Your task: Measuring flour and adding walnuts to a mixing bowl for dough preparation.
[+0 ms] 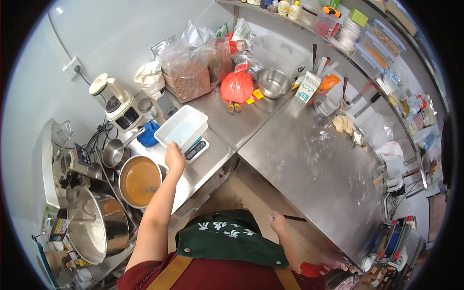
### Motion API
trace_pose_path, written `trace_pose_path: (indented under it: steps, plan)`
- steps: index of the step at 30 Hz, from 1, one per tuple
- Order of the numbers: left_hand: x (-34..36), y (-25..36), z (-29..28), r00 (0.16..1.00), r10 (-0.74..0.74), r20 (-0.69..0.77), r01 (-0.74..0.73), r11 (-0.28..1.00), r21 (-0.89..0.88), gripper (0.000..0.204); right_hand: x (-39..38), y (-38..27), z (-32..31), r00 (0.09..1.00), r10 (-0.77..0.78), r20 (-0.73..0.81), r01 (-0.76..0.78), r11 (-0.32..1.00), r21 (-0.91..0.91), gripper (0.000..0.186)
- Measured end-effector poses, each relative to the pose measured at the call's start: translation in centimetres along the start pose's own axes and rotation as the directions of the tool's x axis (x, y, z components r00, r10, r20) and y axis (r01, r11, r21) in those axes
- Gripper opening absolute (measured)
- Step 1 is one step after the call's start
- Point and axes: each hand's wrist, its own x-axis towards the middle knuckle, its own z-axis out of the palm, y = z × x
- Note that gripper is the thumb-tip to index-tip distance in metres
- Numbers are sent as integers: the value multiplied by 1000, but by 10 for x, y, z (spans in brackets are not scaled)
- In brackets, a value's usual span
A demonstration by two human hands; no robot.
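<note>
My left hand (pixel 175 157) grips the near rim of a white rectangular plastic tub (pixel 198 116). Below the tub, a white kitchen scale (pixel 199 151) with a dark display partly shows; whether the tub rests on it I cannot tell. Close to that forearm stands a pot of brown liquid (pixel 137 181), a utensil dipping into it. Low at my right side, my right hand (pixel 278 223) is closed around a dark, narrow stick-like thing (pixel 295 218), whose kind is unclear. A blue cloth (pixel 149 134) lies left of the tub.
Left are a saucepan (pixel 114 152), a blender-like appliance (pixel 118 104) and a large steel mixing bowl (pixel 89 224). Behind stand a bag of brown grains (pixel 188 79), a red bag (pixel 238 84), scissors (pixel 234 108) and a steel bowl (pixel 274 83). A floury steel table (pixel 309 164) extends right.
</note>
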Motion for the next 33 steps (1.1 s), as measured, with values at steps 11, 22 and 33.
trace_pose_path:
  steps: [11, 22, 33]
  plan:
    - [-16, 7, -10, 985, -74, 157, 71, 997, 24, 38, 126, -129, -37, 857, -509, 81, 488, 851, 193, 27]
    - [-48, 36, -37, 971, -80, -225, 52, 991, -126, 35, 260, -237, -42, 643, -760, 92, 739, 648, 185, 24]
    - [-81, 26, -51, 817, -279, -504, 205, 958, -198, 21, 285, -296, -25, 596, -791, 135, 768, 611, 190, 26]
